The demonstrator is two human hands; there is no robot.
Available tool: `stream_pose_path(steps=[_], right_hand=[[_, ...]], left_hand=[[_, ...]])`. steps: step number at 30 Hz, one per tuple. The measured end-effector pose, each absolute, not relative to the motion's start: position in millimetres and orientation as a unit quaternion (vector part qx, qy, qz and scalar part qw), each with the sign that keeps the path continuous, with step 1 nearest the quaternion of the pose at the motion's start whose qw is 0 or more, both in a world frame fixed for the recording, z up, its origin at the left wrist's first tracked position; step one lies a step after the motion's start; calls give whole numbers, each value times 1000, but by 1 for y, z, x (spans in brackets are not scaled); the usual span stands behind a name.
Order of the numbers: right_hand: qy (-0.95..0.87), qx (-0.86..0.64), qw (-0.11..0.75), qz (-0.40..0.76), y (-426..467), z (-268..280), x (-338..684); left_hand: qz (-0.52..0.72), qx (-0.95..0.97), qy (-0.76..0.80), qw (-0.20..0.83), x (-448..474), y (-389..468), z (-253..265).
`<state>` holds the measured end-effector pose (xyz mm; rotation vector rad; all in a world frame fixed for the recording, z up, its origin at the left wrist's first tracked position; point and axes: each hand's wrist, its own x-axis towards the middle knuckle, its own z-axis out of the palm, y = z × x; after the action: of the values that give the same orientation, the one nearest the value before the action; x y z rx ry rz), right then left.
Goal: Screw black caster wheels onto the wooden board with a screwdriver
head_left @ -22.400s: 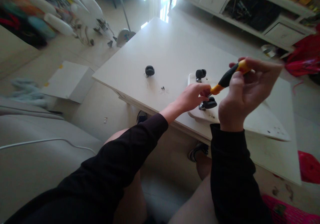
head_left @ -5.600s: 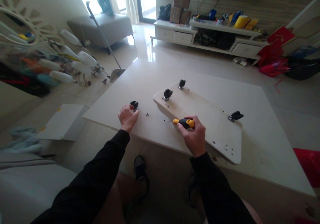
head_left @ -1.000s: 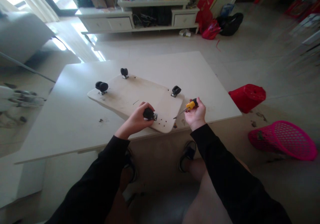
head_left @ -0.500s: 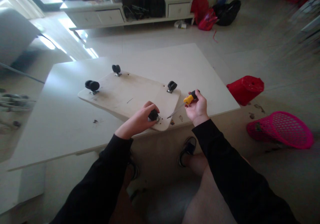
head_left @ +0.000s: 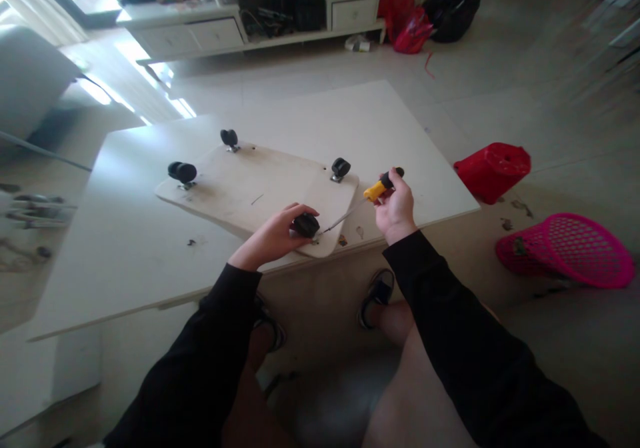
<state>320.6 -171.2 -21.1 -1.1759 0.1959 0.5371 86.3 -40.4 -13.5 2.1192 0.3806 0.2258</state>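
Observation:
A pale wooden board (head_left: 280, 181) with rounded corners lies on the white table. My left hand (head_left: 273, 237) is closed around a black caster wheel (head_left: 306, 225) at the board's near right corner. In my right hand (head_left: 395, 208) is a screwdriver (head_left: 376, 190) with a yellow and black handle. Its shaft slants down to the left, and the tip is at the caster's metal plate; whether it sits in a screw I cannot tell. Other casters stand on the board: one at the right (head_left: 341, 169), one at the far side (head_left: 230, 139), one at the left (head_left: 182, 173).
The white table (head_left: 125, 248) extends beyond the board. On the floor to the right lie a red bucket (head_left: 493, 171) and a pink mesh basket (head_left: 565, 251). A white cabinet (head_left: 215, 33) stands at the back, with a black bag (head_left: 457, 15) on the floor beside it.
My right hand has tilted the screwdriver, and its tip has moved left from the board's corner to the caster's plate. My left hand stays on the caster.

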Motion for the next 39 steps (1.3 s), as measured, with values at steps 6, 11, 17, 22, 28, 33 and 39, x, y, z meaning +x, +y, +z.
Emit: stream_pose_path(steps=[6, 11, 17, 22, 28, 33, 39], right_hand=[[12, -590, 785, 187, -170, -26, 321], [-54, -601, 784, 147, -172, -19, 316], [-117, -596, 790, 86, -174, -14, 315], [-125, -596, 789, 81, -174, -13, 313], [-117, -601, 786, 85, -173, -12, 312], [-131, -598, 787, 79, -173, -11, 310], [-153, -585, 793, 74, -169, -15, 310]], left_hand=[[101, 867, 168, 458, 86, -40, -13], [104, 866, 167, 461, 89, -40, -14], [103, 852, 162, 487, 91, -42, -14], [89, 827, 182, 524, 91, -43, -14], [88, 823, 182, 531, 91, -41, -12], [83, 817, 189, 538, 90, -40, -11], [71, 812, 192, 547, 90, -39, -12]])
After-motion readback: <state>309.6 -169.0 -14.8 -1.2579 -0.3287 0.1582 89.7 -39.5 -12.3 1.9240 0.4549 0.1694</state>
